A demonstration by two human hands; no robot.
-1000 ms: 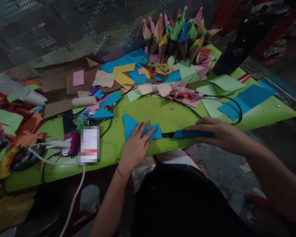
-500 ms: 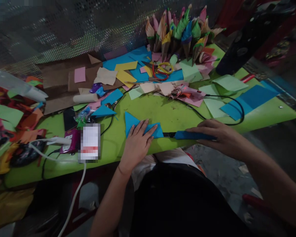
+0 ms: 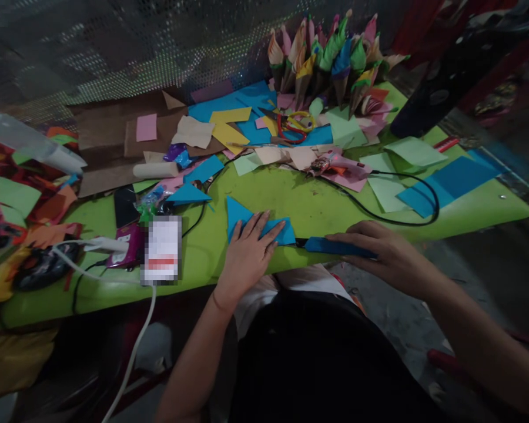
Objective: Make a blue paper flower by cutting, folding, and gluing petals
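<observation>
blue paper, folded [image 3: 235, 217] and lying just in from the middle of the tabletop's near edge, is pinned under the left hand [image 3: 249, 249]; the lime tabletop [image 3: 268, 185] shows bare beyond it. the left fingers lie flat and a little apart, clamped on nothing, presumably pressing from above so that the layers do not slip. the right fingers are closed around the handle of what looks like a knife [image 3: 321, 245], the right hand [image 3: 379, 252] coming in over the near edge, probably so the tool can lie low and nearly level with the paper. the folded paper's long axis runs left to right, roughly along the near edge, with one sharp corner at its left end pointing to the far edge. the knife shares about the same axis: its dark front end points left and meets the paper's right end, while its butt points to the tabletop's right edge; whether the blade sits between the layers i cannot tell. red-handled scissors [image 3: 285, 135] and a pink glue gun, by its look [image 3: 348, 166], lie toward the far edge, perhaps parked off the working strip yet within reach.
</observation>
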